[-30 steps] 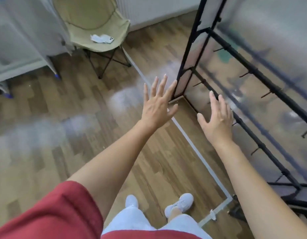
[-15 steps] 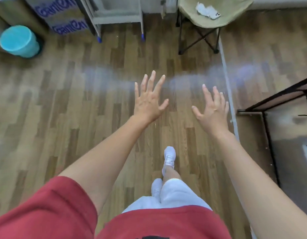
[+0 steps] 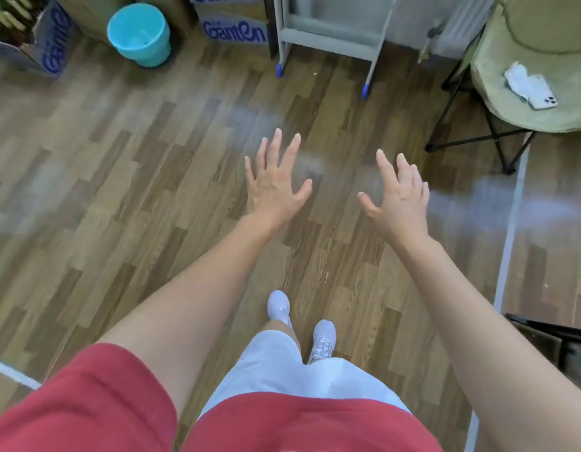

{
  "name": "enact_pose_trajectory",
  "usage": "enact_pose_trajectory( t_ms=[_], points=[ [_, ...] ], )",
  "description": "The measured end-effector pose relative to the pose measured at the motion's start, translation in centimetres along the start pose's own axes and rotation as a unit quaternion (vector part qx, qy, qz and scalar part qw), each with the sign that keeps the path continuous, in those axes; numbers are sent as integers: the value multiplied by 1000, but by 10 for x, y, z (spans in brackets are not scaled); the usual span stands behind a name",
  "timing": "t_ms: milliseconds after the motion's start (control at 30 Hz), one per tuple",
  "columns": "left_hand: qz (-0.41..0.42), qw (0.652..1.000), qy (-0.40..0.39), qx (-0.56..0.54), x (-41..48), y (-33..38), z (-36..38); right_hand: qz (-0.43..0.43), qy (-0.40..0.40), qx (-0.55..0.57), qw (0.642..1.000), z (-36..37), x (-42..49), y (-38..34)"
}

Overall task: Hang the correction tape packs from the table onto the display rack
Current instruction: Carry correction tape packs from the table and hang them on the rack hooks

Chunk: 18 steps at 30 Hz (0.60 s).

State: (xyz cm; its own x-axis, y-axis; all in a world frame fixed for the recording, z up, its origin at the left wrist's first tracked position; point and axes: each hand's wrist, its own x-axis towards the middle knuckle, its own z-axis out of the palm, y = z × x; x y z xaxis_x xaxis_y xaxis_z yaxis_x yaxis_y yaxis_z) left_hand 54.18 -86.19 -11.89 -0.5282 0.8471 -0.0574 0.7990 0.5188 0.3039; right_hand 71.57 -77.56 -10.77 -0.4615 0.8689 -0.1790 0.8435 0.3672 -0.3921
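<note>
While held out above wood floor (image 3: 119,197), left hand (image 3: 276,190), right hand (image 3: 401,203) both splayed, nothing held.

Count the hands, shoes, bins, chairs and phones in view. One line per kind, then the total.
Hands: 2 (left hand, right hand)
Shoes: 2
Blue bin: 1
Folding chair: 1
Phone: 1
Total: 7
</note>
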Motion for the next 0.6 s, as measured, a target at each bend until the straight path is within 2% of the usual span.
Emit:
enact_pose_trajectory(
  t_ms=[233,600],
  points=[
    [-22,1000,9,-12,143,-35,-24,-23,3,-14,1000,-11,142,-56],
    [39,999,14,-19,398,-47,-77,16,62,10,998,-59,368,-131]
  ],
)
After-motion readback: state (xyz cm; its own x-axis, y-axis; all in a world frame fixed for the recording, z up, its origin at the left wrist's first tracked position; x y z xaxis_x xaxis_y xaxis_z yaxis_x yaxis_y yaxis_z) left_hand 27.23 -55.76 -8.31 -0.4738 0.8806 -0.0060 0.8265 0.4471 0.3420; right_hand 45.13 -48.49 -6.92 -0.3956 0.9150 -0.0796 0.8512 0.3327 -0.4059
